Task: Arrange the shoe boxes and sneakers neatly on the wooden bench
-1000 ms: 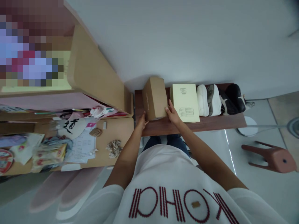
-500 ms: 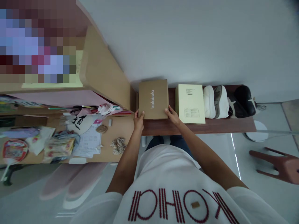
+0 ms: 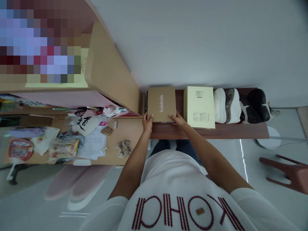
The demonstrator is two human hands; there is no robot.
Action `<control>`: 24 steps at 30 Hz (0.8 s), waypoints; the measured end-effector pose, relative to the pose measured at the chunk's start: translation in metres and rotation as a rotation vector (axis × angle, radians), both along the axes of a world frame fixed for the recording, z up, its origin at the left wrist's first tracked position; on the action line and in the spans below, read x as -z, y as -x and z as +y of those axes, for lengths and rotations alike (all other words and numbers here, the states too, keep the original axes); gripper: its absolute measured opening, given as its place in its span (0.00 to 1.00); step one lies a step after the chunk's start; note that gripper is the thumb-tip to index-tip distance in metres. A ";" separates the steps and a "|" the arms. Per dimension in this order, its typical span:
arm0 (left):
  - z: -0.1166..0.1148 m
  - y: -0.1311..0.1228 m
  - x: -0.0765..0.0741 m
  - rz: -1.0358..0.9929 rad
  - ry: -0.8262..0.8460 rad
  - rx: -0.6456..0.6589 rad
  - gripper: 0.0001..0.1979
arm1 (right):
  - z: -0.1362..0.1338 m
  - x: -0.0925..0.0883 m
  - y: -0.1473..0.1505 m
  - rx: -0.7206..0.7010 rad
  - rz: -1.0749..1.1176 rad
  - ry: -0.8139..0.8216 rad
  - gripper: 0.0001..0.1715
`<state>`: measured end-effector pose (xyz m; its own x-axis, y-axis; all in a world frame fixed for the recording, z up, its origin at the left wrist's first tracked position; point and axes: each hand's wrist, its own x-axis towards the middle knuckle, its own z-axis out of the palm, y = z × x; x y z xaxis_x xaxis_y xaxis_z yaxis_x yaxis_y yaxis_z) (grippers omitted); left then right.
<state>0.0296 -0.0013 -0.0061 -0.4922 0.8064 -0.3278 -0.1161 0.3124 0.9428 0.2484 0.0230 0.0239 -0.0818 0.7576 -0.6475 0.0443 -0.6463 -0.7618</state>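
Note:
A brown cardboard box (image 3: 161,103) with white lettering lies flat on the left end of a dark wooden bench (image 3: 216,131) against the wall. My left hand (image 3: 147,122) grips its near left corner, fingers curled over the edge. My right hand (image 3: 177,119) holds its near right corner, fingers on the lid. A pale yellow box (image 3: 199,106) with a printed label lies just right of the brown one.
White shoes (image 3: 226,101) and black shoes (image 3: 255,105) sit on the bench's right part. A cluttered tan desk (image 3: 125,131) with a shelf unit stands on the left. A reddish stool (image 3: 288,170) lies on the floor at right, near a white lamp base (image 3: 267,141).
The brown box went from standing tilted on its side to lying flat with its lettered lid up, and it has been set down at the bench's left end. Both hands stayed on it.

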 end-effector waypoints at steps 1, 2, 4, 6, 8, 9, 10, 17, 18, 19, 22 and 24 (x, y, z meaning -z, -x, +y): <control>0.001 -0.001 0.000 -0.004 0.000 0.002 0.26 | 0.002 0.001 0.000 0.003 -0.004 -0.001 0.50; 0.002 -0.001 0.000 -0.011 0.000 0.005 0.26 | 0.003 0.003 0.001 0.006 -0.010 -0.006 0.50; 0.003 -0.003 -0.001 -0.027 -0.002 0.008 0.26 | 0.006 0.005 0.001 0.008 -0.022 -0.021 0.48; 0.003 -0.005 -0.002 -0.035 -0.006 0.004 0.26 | 0.008 0.007 0.001 0.007 -0.037 -0.032 0.48; 0.003 -0.006 -0.003 -0.036 -0.009 -0.005 0.27 | 0.008 0.008 0.001 -0.001 -0.048 -0.030 0.48; 0.003 -0.007 -0.003 -0.036 -0.008 -0.010 0.27 | 0.009 0.008 0.001 -0.009 -0.055 -0.025 0.48; 0.003 -0.007 -0.003 -0.034 -0.007 -0.015 0.27 | 0.009 0.009 0.002 -0.021 -0.061 -0.020 0.49; 0.006 0.001 -0.012 0.013 0.025 0.001 0.31 | 0.010 0.006 0.004 -0.104 -0.255 -0.238 0.54; 0.007 0.003 -0.017 0.056 0.023 -0.012 0.32 | 0.009 0.003 0.001 -0.096 -0.312 -0.291 0.55; 0.008 0.004 -0.022 0.112 0.010 -0.032 0.33 | 0.008 0.000 -0.005 -0.088 -0.359 -0.346 0.55; 0.014 -0.003 -0.044 0.262 -0.092 -0.052 0.35 | 0.004 -0.014 -0.037 -0.059 -0.430 -0.503 0.54; 0.020 -0.021 -0.059 0.272 -0.178 -0.008 0.35 | 0.004 -0.024 -0.068 -0.012 -0.466 -0.562 0.54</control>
